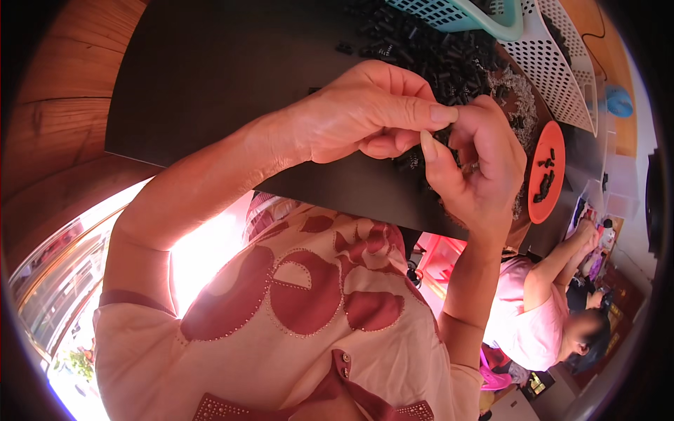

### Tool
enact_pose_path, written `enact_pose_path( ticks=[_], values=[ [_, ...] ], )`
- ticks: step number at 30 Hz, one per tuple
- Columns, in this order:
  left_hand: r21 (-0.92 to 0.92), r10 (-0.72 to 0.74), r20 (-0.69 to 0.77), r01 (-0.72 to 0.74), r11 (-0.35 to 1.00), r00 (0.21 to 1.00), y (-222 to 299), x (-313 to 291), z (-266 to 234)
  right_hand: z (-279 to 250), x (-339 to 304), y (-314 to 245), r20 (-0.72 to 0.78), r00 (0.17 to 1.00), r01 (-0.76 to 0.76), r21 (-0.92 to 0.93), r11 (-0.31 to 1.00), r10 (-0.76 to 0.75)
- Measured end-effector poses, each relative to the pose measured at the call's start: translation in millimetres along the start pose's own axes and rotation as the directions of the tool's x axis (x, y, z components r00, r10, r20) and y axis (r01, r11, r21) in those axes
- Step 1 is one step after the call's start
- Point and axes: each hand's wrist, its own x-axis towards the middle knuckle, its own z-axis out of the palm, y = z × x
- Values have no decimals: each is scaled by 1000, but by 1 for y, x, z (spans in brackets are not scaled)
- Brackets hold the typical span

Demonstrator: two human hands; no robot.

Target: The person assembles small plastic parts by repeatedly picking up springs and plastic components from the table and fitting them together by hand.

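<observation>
My left hand [368, 109] and my right hand [483, 158] meet above the dark table, thumb tips almost touching. Both are closed in a pinch; whatever is between the fingertips is too small or too hidden to make out. Behind and beneath them spreads a heap of small black cylindrical parts [449, 52]. Right of that heap lies a pile of tiny silvery pieces [521, 102], which look like little springs. My right hand is nearest to this pile and partly covers it. An orange-red oval plate [537, 200] just to the right bears several black parts.
A teal plastic basket [460, 21] stands at the far edge, beside a white perforated basket [554, 77] with dark contents. The bare dark tabletop [210, 77] extends left. At the lower right another person [537, 309] in pink sits with arms stretched forward.
</observation>
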Motion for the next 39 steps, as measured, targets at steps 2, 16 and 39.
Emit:
enact_pose_path(
  ticks=[2, 16, 39],
  values=[
    [26, -15, -30, 16, 1000, 999, 0, 0, 0, 1, -1, 1, 6, 1000, 12, 25, 1000, -12],
    [135, -85, -15, 87, 987, 996, 9, -3, 11, 1, -10, -1, -65, 997, 42, 114, 993, -35],
    [113, 477, -332, -467, 877, 814, 18, -4, -9, -101, -73, 72, -250, 798, -583, -95, 807, 548]
  ],
)
